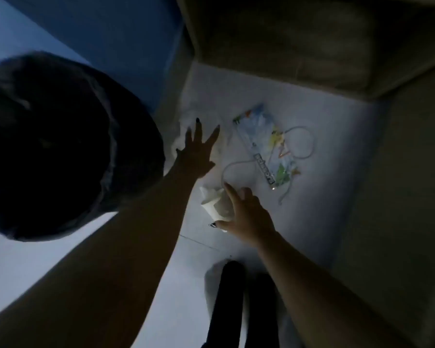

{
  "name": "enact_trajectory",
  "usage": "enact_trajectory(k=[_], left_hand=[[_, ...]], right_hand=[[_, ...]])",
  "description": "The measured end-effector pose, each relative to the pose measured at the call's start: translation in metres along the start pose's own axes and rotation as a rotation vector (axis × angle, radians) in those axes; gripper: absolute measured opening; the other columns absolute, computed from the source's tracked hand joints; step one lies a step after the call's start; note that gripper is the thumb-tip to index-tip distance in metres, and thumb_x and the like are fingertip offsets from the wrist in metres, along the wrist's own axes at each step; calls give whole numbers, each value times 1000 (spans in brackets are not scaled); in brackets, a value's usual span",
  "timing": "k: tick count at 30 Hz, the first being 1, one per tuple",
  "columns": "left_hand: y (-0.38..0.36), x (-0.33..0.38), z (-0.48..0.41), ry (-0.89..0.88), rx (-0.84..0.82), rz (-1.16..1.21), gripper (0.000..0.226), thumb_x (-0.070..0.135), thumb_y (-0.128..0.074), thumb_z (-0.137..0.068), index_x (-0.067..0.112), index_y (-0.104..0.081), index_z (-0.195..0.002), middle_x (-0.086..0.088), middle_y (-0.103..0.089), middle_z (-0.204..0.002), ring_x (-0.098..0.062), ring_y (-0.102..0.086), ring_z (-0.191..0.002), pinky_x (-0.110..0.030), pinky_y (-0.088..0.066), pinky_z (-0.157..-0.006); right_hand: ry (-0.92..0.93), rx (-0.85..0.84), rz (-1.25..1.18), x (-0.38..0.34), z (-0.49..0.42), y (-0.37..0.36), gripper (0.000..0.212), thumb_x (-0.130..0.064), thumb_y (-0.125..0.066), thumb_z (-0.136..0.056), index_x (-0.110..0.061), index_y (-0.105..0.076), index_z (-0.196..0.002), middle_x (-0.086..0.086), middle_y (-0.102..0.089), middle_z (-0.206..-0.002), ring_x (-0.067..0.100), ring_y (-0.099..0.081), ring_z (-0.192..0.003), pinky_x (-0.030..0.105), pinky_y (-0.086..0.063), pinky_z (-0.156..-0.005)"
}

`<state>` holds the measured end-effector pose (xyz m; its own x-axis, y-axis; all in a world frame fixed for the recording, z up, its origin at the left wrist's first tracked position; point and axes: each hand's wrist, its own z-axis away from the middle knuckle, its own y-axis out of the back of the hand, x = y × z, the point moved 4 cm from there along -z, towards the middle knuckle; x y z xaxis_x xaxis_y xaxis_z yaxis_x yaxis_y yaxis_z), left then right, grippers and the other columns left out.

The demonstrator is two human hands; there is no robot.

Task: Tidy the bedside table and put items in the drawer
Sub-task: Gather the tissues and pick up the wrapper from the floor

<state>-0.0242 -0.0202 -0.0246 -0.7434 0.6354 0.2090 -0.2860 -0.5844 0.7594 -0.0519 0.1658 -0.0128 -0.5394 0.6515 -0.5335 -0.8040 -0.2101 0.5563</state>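
Bedside surface (337, 151): pale top, dimly lit and seen from above, set against a beige padded bed side (312, 46) and a blue wall (111, 33).

Contents, all lying on the top:
- Colourful flat packet (264, 144): lies at a slant near the middle, printed lettering along one edge, too blurred to read.
- White cable (312, 144): loose loops, passing beneath or beside the packet, with one loop reaching towards the right hand.
- Soft white wad (183, 121): far left corner, partly behind the left hand.
- Crumpled white paper piece (215, 204): near front edge, well apart from the packet.

Hands:
- Left hand (195, 154): released, fingers straight and spread wide above the soft white wad; contact cannot be told.
- Right hand (249, 217): grasping the crumpled white paper piece, thumb below it and fingers curved over it, forefinger stretched out towards the cable.

Surroundings:
- Large dark rounded shape (60, 146): at the left, kind not clear.
- The person's dark-clad legs (226, 297): at the bottom, over a pale floor (48, 259).
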Motion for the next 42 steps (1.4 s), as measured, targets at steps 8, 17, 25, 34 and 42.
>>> enact_trajectory(k=[8,17,25,34,42], left_hand=[[-44,-23,-25,62,263,28,54,7,-40,-97,19,-26,-148,-17,-16,-157,-38,-18,-143,-50,-26,-116],[35,-1,28,8,254,126,29,4,-38,-96,-5,-52,-120,-28,-48,-126,-42,-44,-117,-45,-37,-98],[238,88,143,-14,270,263,32,3,-41,-92,1,-53,-122,-24,-49,-127,-39,-46,-121,-48,-41,-102],[487,194,151,-222,606,257,31,-1,-47,-86,-1,-56,-115,-25,-54,-117,-39,-52,-109,-43,-45,-90],[582,251,22,-337,741,234,34,-5,-46,-84,-1,-56,-117,-26,-56,-118,-40,-54,-111,-50,-44,-95]], right_hand=[[89,161,-59,10,-21,-41,90,-38,-75,-68,-34,-23,-140,5,-40,-130,27,-53,-110,39,-55,-82],[-17,202,-43,-12,31,22,88,-33,-76,-70,-20,-25,-141,8,-39,-136,30,-61,-105,38,-58,-77],[-109,396,-104,-105,143,248,86,-33,-75,-69,-21,-29,-140,6,-46,-133,32,-64,-103,39,-53,-77],[-129,767,-99,-175,176,497,85,-33,-76,-72,-19,-27,-141,10,-51,-127,31,-59,-110,39,-50,-81],[-110,879,-86,-141,75,638,88,-33,-72,-72,-24,-19,-141,13,-44,-131,39,-55,-110,41,-47,-79]])
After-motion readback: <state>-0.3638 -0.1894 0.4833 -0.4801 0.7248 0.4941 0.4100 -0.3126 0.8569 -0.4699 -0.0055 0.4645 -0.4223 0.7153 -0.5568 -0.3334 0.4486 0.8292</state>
